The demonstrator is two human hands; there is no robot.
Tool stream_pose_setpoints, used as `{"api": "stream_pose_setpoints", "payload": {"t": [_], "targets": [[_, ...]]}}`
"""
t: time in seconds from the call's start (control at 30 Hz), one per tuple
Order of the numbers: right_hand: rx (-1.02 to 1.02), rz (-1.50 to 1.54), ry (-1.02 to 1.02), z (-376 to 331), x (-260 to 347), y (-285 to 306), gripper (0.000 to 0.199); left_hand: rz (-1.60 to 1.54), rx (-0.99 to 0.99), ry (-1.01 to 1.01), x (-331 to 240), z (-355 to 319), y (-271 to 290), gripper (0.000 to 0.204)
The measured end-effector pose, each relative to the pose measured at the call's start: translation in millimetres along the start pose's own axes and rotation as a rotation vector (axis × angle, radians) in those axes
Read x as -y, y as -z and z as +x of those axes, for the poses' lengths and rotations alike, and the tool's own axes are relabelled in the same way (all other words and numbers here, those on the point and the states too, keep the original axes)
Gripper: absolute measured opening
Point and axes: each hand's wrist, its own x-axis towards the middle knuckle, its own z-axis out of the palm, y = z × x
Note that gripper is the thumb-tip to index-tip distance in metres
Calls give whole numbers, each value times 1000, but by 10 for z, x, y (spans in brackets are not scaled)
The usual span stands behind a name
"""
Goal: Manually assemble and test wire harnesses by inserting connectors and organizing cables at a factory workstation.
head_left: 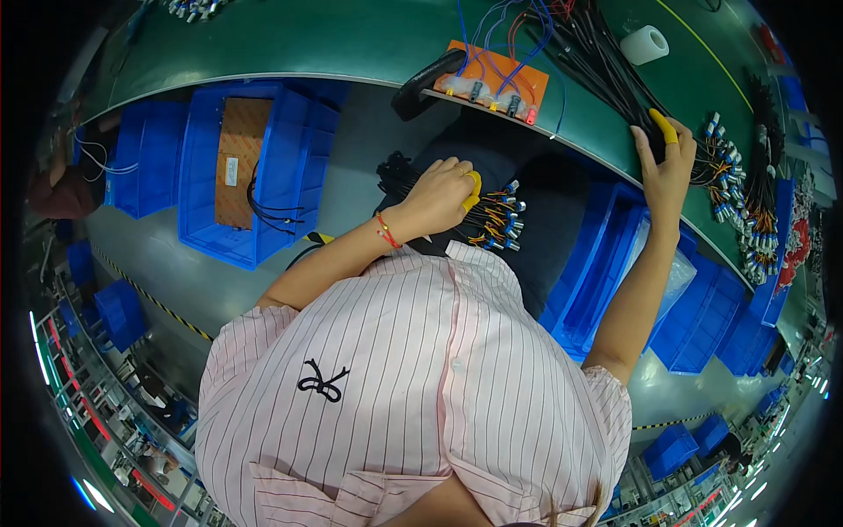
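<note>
My left hand is closed round a bundle of black cables above my lap. Orange and black wire ends with silver-and-white connectors fan out on the bundle's right side. At the edge of the green table, my right hand bends over a second bundle of black cables, thumb on one side and fingers on the other. Similar connector ends spread out to the right of it. A yellow finger cover shows on each hand.
An orange board with blue and red wires sits at the table edge beside a black ring-like strap. A white roll stands farther back on the green table. Blue bins stand left and right; more cable bundles lie far right.
</note>
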Motion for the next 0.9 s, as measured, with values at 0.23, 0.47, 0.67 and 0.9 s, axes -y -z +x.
{"api": "stream_pose_setpoints", "payload": {"t": [0.23,0.47,0.67,0.9], "targets": [[-14,16,-84,93,-203,-57,37,-15,2,0,17,4,-1,11],[-372,-115,88,-38,247,-27,34,-203,-42,30,14,-67,13,10],[233,447,121,-828,1405,-160,31,-571,52,71,-341,-77,388,9],[414,1211,-837,-1380,1216,-150,16,-597,-39,57,-320,-53,723,15]]}}
